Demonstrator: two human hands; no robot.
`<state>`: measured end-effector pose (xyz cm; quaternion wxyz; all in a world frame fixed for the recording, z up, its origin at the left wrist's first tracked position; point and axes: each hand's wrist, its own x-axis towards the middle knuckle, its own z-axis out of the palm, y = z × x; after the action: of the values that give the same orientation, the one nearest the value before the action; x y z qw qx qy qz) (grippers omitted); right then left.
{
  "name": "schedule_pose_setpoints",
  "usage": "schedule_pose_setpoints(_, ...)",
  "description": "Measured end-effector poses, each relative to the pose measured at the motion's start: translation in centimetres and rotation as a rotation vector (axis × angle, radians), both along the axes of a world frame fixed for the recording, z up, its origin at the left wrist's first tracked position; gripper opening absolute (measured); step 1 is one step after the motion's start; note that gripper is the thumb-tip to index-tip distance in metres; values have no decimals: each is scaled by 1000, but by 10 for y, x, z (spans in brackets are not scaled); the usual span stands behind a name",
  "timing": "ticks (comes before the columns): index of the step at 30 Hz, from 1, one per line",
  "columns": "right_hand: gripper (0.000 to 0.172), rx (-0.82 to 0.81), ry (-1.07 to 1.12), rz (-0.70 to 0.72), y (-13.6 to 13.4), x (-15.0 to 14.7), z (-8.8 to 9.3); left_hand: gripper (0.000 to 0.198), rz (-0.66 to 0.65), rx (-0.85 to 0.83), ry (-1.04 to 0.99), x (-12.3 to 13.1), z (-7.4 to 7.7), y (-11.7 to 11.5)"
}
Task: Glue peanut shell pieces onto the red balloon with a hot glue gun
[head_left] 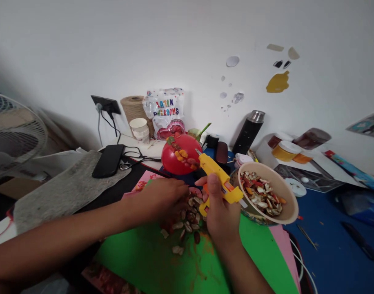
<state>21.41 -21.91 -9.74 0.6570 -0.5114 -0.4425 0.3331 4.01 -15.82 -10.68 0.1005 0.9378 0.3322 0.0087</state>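
Note:
My right hand [223, 220] is wrapped around a yellow hot glue gun [216, 173], its nozzle pointing up and left toward a red balloon [170, 159]. Orange, brown and green bits are stuck in a band across the balloon. My left hand [171, 200] reaches over a heap of pale and brown shell-like pieces [191, 214] on a green sheet [162, 265]. Its fingers are curled down and mostly hidden, so whatever they pinch cannot be made out. Beside my right hand, a peach bowl [289, 204] tilts, with many similar pieces inside, some red and orange.
A black phone [108, 161] lies on grey cloth at the left, near a fan [15, 126]. Along the wall stand twine [134, 108], paper cups [140, 130], a balloon packet [165, 108] and a black flask [250, 130]. Paint jars [286, 150] and tweezers [307, 237] are at the right.

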Motion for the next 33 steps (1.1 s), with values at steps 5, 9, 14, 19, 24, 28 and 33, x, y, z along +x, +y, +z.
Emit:
schedule_pose_setpoints(5,69,4,-14,2,-2,-1,-2,9,-11,-42,-23,2,-3,0)
schedule_pose_setpoints(9,70,-16,-36,15,-2,-1,-6,8,-22,-59,-83,-1,-8,3)
schedule_pose_setpoints(14,63,-2,-29,-7,1,-2,-20,8,16,-108,-117,-3,-14,4)
schedule_pose_setpoints(19,58,8,-33,-5,0,-2,-31,9,18,-124,-111,-3,-11,4)
schedule_pose_setpoints(24,59,1,-25,-8,1,0,-32,11,21,-155,-166,-6,4,2)
schedule_pose_setpoints(28,61,-15,-34,-8,3,2,-35,14,8,-317,-359,-15,23,5)
schedule_pose_setpoints(33,68,-78,-35,-34,2,7,-29,18,137,-660,-717,-29,39,20)
